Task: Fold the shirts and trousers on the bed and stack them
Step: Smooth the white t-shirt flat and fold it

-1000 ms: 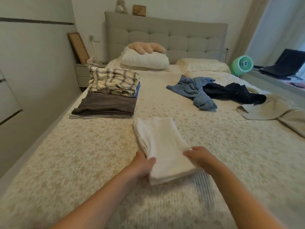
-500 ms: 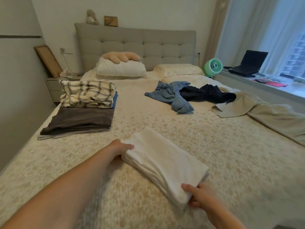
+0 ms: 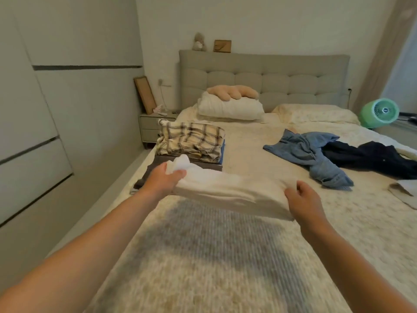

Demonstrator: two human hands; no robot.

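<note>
A folded white garment (image 3: 230, 190) hangs lifted above the bed (image 3: 225, 267), held at both ends. My left hand (image 3: 163, 180) grips its left end and my right hand (image 3: 303, 201) grips its right end. Just behind it lies a folded dark grey garment (image 3: 153, 171), partly hidden, with a folded plaid shirt (image 3: 191, 141) on a blue piece beyond. A crumpled blue denim shirt (image 3: 311, 152) and a dark navy garment (image 3: 370, 157) lie unfolded to the right. A beige garment (image 3: 404, 193) shows at the right edge.
White and patterned pillows (image 3: 230, 107) rest against the grey headboard (image 3: 264, 80). A nightstand (image 3: 153, 126) stands at the bed's left, by the wardrobe wall (image 3: 33, 132). A green fan (image 3: 379, 112) sits at the right.
Both hands have lifted the folded white garment off the bed and carried it left, toward the folded pile. The view has swung left.
</note>
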